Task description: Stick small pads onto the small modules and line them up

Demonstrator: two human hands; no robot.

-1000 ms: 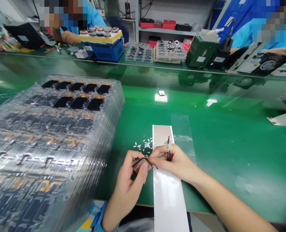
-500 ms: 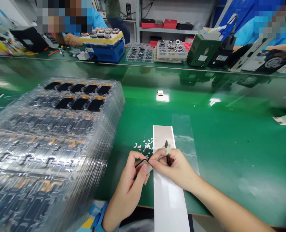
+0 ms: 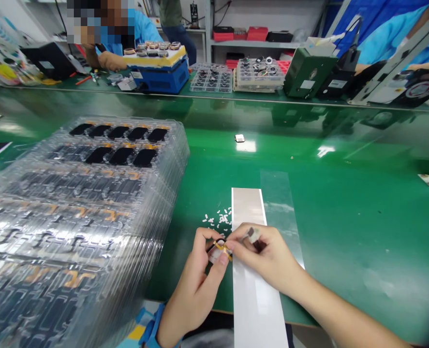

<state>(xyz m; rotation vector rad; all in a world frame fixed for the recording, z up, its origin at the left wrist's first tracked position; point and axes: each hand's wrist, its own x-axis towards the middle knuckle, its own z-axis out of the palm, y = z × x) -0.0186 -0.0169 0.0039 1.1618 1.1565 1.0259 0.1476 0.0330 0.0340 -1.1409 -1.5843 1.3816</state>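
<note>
Two grips meet: left hand (image 3: 194,290) and right hand (image 3: 272,256) pinch a small module (image 3: 219,252) with amber flex.
Left fingers steady its edges while right fingertips press the flex, a dark tool (image 3: 258,245) tucked in that palm; the module sits just above a white strip (image 3: 248,205), near white scraps (image 3: 217,220).

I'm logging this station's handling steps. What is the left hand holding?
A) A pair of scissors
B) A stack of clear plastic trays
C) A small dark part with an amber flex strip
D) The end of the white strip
C: the left hand pinches the small dark part with an amber flex strip between its fingers.
</note>
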